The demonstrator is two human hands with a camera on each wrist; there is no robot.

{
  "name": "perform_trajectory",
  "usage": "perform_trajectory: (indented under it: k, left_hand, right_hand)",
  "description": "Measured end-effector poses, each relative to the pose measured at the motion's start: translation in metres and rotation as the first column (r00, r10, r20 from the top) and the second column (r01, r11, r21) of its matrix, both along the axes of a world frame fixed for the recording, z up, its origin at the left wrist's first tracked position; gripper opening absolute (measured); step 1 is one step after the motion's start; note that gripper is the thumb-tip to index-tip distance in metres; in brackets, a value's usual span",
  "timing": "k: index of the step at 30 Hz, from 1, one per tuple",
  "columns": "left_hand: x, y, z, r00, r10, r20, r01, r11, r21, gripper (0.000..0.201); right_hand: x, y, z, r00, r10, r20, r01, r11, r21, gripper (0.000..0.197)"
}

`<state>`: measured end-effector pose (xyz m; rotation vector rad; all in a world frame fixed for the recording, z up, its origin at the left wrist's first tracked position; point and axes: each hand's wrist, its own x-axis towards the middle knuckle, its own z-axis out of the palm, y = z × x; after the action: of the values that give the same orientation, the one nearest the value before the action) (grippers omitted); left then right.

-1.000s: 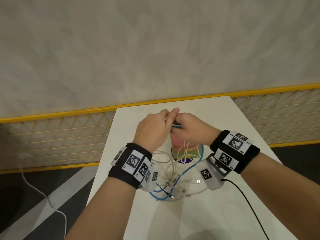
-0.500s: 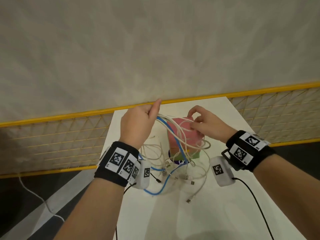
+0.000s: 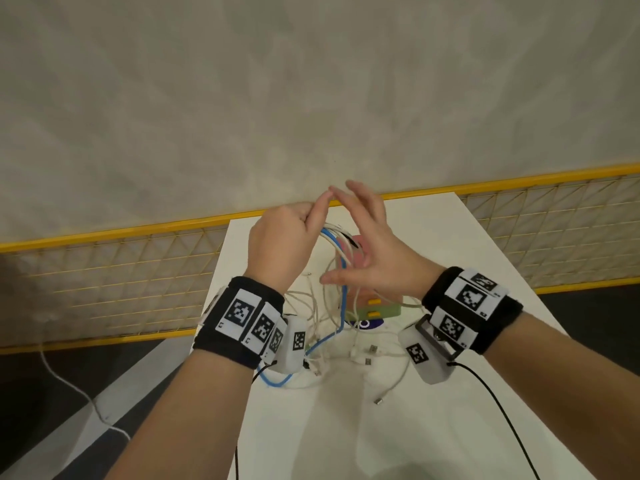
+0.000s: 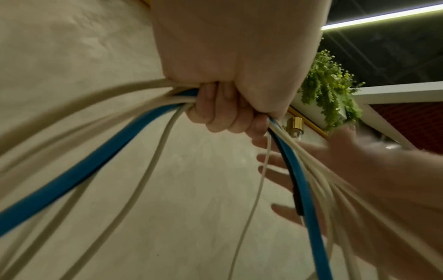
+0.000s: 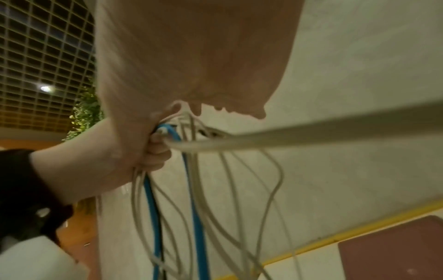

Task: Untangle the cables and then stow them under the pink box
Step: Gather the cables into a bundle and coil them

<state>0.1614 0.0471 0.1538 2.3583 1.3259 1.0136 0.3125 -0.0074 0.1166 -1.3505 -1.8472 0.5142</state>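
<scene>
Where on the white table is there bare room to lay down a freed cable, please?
The near end of the table, below the loose plugs, is bare, as is the far right strip beyond the pink box. The middle is crowded: the cables hang from the left hand onto the box.

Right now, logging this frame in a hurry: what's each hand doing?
Left hand: fist closed round the bundle of cables, blue cable among them, lifted above the table.
Right hand: open, fingers spread beside the hanging cables, gripping nothing.
</scene>
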Motion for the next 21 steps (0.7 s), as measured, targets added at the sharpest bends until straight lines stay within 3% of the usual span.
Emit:
perform_trajectory:
  k: [1,3,4,6,9,13,16,17,18,19,21]
  left_hand:
    - [0.000,-0.001,0.001,1.000,-0.011,0.007,0.011,1.000,0.001,0.061]
    - [-0.002,0.002,0.002,0.998,-0.036,0.049,0.036,0.999,-0.002,0.060]
    - [-0.005,0.005,0.002,0.996,-0.052,0.070,0.052,0.999,-0.006,0.060]
    - [-0.010,0.010,-0.001,0.996,-0.057,0.075,0.060,0.997,-0.044,0.061]
    - [-0.013,0.012,-0.002,0.998,-0.047,-0.050,0.043,0.995,-0.086,0.056]
    - [-0.010,0.009,0.002,0.982,-0.085,-0.166,0.117,0.975,0.187,0.048]
    - [-0.001,0.006,0.000,0.949,0.021,-0.315,0.136,0.872,0.469,0.041]
    - [0.002,0.006,0.000,0.942,0.031,-0.333,0.148,0.854,0.499,0.040]
    - [0.005,0.006,-0.002,0.944,-0.003,-0.330,0.168,0.866,0.471,0.042]
    - [0.007,0.005,-0.003,0.950,-0.098,-0.296,0.201,0.918,0.341,0.047]
    - [0.011,0.002,-0.010,0.957,-0.257,-0.131,0.251,0.966,-0.060,0.056]
  right_hand:
    - [-0.002,0.003,0.000,1.000,0.014,0.008,-0.014,1.000,0.000,0.078]
    - [-0.003,0.006,0.006,0.995,0.071,-0.069,-0.080,0.988,-0.135,0.025]
    - [-0.002,0.008,0.007,0.992,0.089,-0.094,-0.106,0.975,-0.193,0.009]
    - [0.001,0.009,0.010,0.997,0.075,0.006,-0.073,0.978,-0.196,0.019]
    - [-0.001,0.011,0.013,0.987,0.044,0.152,-0.021,0.989,-0.149,0.032]
    - [-0.007,0.012,0.024,0.979,0.042,0.199,-0.018,0.992,-0.123,0.030]
    - [-0.007,0.011,0.032,0.958,0.080,0.275,-0.043,0.990,-0.137,0.029]
    - [-0.006,0.011,0.034,0.951,0.079,0.299,-0.034,0.988,-0.150,0.032]
    - [-0.006,0.012,0.033,0.947,0.073,0.312,-0.023,0.987,-0.160,0.033]
    - [-0.005,0.012,0.033,0.948,0.069,0.312,-0.019,0.987,-0.161,0.031]
    - [-0.002,0.013,0.032,0.958,0.057,0.281,-0.014,0.988,-0.153,0.022]
